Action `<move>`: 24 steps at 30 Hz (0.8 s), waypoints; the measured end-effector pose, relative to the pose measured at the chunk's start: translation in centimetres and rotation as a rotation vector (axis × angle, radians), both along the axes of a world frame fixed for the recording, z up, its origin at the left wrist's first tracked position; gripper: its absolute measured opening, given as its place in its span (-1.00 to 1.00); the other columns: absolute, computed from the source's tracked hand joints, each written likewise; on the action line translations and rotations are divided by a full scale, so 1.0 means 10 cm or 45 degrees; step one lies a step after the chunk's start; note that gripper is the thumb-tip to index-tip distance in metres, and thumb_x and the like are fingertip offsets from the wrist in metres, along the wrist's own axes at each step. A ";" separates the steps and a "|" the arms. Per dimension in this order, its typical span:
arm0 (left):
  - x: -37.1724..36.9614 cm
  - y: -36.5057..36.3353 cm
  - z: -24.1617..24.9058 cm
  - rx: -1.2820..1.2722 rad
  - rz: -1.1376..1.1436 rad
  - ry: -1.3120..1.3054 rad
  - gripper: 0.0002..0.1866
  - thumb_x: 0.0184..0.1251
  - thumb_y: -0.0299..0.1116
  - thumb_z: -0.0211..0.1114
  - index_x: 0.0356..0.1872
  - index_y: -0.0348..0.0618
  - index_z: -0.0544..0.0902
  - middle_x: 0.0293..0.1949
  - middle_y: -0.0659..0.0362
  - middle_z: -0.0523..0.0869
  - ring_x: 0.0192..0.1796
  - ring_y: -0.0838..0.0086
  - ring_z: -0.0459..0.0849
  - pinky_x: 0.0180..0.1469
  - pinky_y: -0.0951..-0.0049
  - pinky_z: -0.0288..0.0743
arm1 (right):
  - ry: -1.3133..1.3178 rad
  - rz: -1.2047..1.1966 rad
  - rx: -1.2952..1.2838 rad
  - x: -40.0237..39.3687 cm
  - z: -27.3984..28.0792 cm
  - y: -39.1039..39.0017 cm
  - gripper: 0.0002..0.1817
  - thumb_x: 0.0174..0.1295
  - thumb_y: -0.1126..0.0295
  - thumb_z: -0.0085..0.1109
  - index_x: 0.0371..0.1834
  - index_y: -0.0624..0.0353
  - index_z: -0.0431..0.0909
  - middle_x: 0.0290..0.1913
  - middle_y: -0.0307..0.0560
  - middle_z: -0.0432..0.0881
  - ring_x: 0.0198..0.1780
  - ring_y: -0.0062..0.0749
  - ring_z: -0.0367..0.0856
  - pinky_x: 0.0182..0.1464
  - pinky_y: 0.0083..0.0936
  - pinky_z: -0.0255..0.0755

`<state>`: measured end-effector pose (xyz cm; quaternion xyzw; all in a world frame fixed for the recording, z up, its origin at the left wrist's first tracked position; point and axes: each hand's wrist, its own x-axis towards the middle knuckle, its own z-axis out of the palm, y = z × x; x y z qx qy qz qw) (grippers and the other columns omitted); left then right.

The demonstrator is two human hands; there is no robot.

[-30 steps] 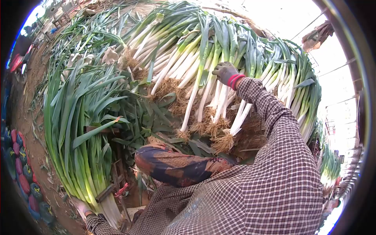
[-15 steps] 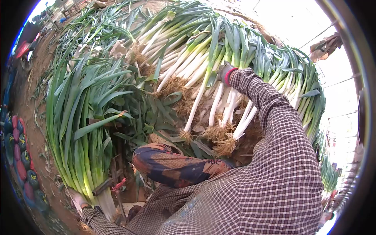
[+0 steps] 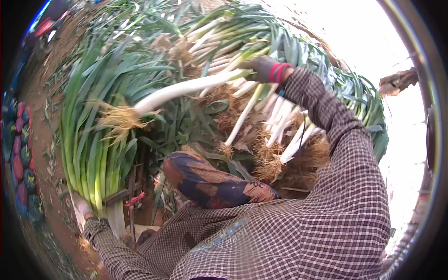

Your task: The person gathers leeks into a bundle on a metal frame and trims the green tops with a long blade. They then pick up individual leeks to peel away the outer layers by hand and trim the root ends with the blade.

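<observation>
My right hand [image 3: 268, 70], in a dark glove with a pink cuff band, is closed round the upper shank of a leek [image 3: 186, 87]. That leek is held nearly level, its white stem stretching left to pale, stringy roots. Lower left, my left hand [image 3: 83, 206] grips the side of an upright bunch of leeks [image 3: 95, 163] near the white stem ends; its fingers are partly hidden. A wooden bar [image 3: 116, 196] crosses the front of this bunch. Behind and below my right hand spreads a pile of loose leeks [image 3: 280, 119] with earthy roots.
My bent knee [image 3: 200, 179] is between the bunch and the pile. Red cloth [image 3: 134, 199] is tied to the stand beside the bunch. Packed dark and reddish bundles [image 3: 21, 158] line the far left, past bare soil [image 3: 46, 140]. Cut leaves lie about.
My right hand has lifted a leek from the pile and swung its root end left, across toward the bunch. My left hand stays at the bunch; the whole view has shifted slightly.
</observation>
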<state>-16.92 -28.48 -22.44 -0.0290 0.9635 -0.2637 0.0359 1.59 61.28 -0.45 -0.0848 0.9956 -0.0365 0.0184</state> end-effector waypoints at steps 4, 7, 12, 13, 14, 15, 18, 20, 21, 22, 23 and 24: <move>-0.07 0.05 -0.11 -0.085 0.055 -0.033 -0.46 0.58 -0.39 -0.34 0.52 -0.24 0.14 0.57 0.09 0.12 0.59 0.29 0.08 0.59 0.35 -0.12 | -0.005 -0.071 0.090 -0.36 0.44 -0.20 -0.56 0.15 0.14 0.39 0.08 0.01 0.63 -0.10 -0.05 0.73 -0.08 -0.16 0.71 0.02 -0.25 0.55; -0.35 -0.57 -1.11 -0.446 -0.362 0.684 -0.49 0.50 -0.52 -0.07 0.46 -0.26 0.29 0.32 -0.08 0.49 0.20 0.21 0.60 0.16 0.26 0.52 | 0.180 -0.075 -0.301 -0.67 1.12 -0.60 -0.66 0.19 0.23 0.40 -0.02 0.11 0.66 -0.12 -0.05 0.74 -0.11 -0.28 0.71 0.00 -0.35 0.55; 0.30 0.96 0.31 0.627 -0.301 1.026 -0.72 0.33 -0.23 0.15 -0.05 -0.07 0.67 -0.22 0.19 0.70 -0.12 0.29 0.66 -0.07 0.08 0.46 | 0.860 0.173 -0.187 -1.93 1.98 -1.32 -0.61 0.32 0.13 0.26 0.13 0.03 0.57 -0.26 -0.14 0.73 -0.27 -0.37 0.71 -0.16 -0.46 0.54; 0.36 1.05 0.45 0.644 -0.156 0.888 -0.68 0.38 -0.25 0.07 0.06 -0.04 0.62 -0.12 0.18 0.68 -0.07 0.23 0.64 -0.02 0.07 0.45 | 0.935 0.177 -0.126 -2.22 2.17 -1.55 -0.58 0.34 0.09 0.22 0.18 0.02 0.54 -0.28 -0.16 0.72 -0.29 -0.38 0.71 -0.19 -0.44 0.53; 0.44 1.16 0.64 0.607 -0.060 0.802 -0.66 0.40 -0.22 0.04 0.09 -0.03 0.60 -0.09 0.17 0.67 -0.06 0.25 0.64 0.01 0.08 0.45 | 1.099 0.359 -0.225 -2.50 2.29 -1.88 -0.56 0.37 0.06 0.18 0.24 -0.03 0.53 -0.29 -0.17 0.72 -0.29 -0.40 0.71 -0.19 -0.47 0.53; 0.49 1.26 0.78 0.583 0.028 0.712 -0.65 0.43 -0.19 0.01 0.13 -0.02 0.58 -0.06 0.17 0.67 -0.04 0.26 0.63 0.03 0.08 0.44 | 1.142 0.435 -0.202 -2.66 2.41 -2.30 -0.55 0.35 0.07 0.19 0.25 -0.05 0.52 -0.26 -0.15 0.71 -0.27 -0.37 0.71 -0.17 -0.44 0.54; 0.52 1.35 0.76 0.659 0.093 0.846 -0.61 0.49 -0.09 -0.04 0.16 0.04 0.58 -0.03 0.13 0.67 0.07 0.23 0.60 0.26 0.03 0.30 | 1.145 0.684 -0.015 -2.73 2.47 -3.88 -0.50 0.30 0.09 0.21 0.29 -0.11 0.48 -0.14 -0.10 0.70 -0.19 -0.26 0.70 -0.12 -0.34 0.55; 0.60 1.41 0.85 0.744 0.103 0.951 -0.60 0.49 -0.07 -0.03 0.16 0.01 0.59 -0.01 0.09 0.68 0.08 0.20 0.60 0.29 0.01 0.28 | 1.094 0.822 0.139 -2.63 2.23 -4.87 -0.47 0.26 0.11 0.23 0.32 -0.15 0.45 -0.07 -0.07 0.69 -0.14 -0.19 0.70 -0.08 -0.28 0.55; 0.61 1.44 0.87 0.765 0.107 1.029 -0.60 0.48 -0.09 -0.01 0.15 -0.02 0.60 -0.02 0.07 0.70 0.06 0.17 0.62 0.25 0.01 0.32 | 1.058 0.863 0.230 -2.62 2.03 -5.29 -0.44 0.24 0.12 0.24 0.34 -0.18 0.43 -0.03 -0.06 0.69 -0.12 -0.16 0.69 -0.06 -0.24 0.56; 0.56 1.44 0.86 0.774 0.161 0.966 -0.59 0.49 -0.08 -0.01 0.16 -0.02 0.60 0.01 0.06 0.69 0.09 0.18 0.61 0.29 0.00 0.29 | 0.998 0.912 0.305 -2.59 1.80 -5.70 -0.42 0.23 0.13 0.24 0.35 -0.20 0.42 0.01 -0.04 0.68 -0.09 -0.12 0.69 -0.04 -0.21 0.56; 0.54 1.44 0.86 0.778 0.225 0.907 -0.58 0.49 -0.07 -0.01 0.17 -0.03 0.59 0.04 0.06 0.68 0.13 0.19 0.59 0.33 -0.01 0.25 | 1.020 0.928 0.389 -2.63 1.46 -6.04 -0.47 0.31 0.07 0.21 0.37 -0.42 0.40 -0.05 -0.12 0.71 -0.25 -0.25 0.73 -0.22 -0.29 0.61; 0.57 1.45 0.90 0.837 0.242 0.886 -0.57 0.50 -0.07 -0.02 0.18 -0.04 0.58 0.09 0.06 0.66 0.19 0.20 0.56 0.38 -0.01 0.20 | 1.012 1.071 0.293 -2.74 1.04 -6.26 -0.46 0.30 0.07 0.19 0.37 -0.49 0.38 -0.04 -0.08 0.69 -0.22 -0.20 0.73 -0.23 -0.23 0.62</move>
